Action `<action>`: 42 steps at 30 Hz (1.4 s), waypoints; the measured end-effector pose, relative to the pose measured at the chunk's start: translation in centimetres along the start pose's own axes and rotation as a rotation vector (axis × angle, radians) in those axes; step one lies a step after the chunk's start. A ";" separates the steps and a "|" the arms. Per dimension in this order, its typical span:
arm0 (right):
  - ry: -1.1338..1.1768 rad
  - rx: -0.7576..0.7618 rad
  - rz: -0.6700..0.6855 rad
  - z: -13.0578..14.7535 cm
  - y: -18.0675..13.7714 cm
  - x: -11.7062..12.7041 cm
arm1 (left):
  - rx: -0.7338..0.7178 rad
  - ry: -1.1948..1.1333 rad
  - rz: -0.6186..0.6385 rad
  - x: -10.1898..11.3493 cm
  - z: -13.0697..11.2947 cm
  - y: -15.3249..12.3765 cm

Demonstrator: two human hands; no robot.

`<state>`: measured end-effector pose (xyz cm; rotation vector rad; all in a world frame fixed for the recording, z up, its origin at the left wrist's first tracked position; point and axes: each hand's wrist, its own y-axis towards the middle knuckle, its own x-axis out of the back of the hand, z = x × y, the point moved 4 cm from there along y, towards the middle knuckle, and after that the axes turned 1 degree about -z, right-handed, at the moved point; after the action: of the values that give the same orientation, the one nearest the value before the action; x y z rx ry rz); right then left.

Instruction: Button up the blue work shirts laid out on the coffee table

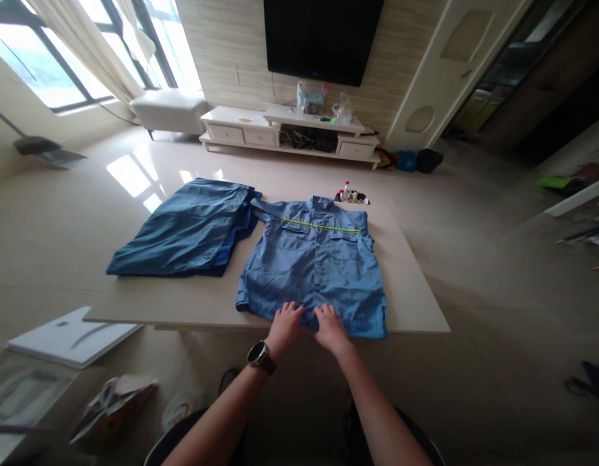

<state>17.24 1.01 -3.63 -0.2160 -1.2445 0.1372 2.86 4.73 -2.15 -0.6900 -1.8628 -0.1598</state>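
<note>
A light blue work shirt (315, 259) with a yellow stripe across the chest lies flat, front up, on the beige table (416, 291). My left hand (286, 325), with a watch on its wrist, rests on the shirt's bottom hem near the front placket, fingers bent and lying on the cloth. My right hand (329, 327) lies right beside it on the same hem, fingers spread flat. The two hands nearly touch. A darker blue folded garment (185, 228) lies on the table to the left of the shirt.
A small cluster of objects with a bottle (350, 195) sits at the table's far edge. A white TV cabinet (290, 133) and wall screen stand behind. A white board (71, 336) and papers lie at the lower left, a white ottoman (169, 110) by the window.
</note>
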 end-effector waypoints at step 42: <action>0.702 0.102 -0.250 1.7 0.4 6.2 | 0.306 -1.369 -0.281 0.7 -0.3 -0.3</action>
<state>17.59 2.90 2.51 -0.0101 -0.5551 -0.0896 2.76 4.64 -1.37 -0.2737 -3.1818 0.5578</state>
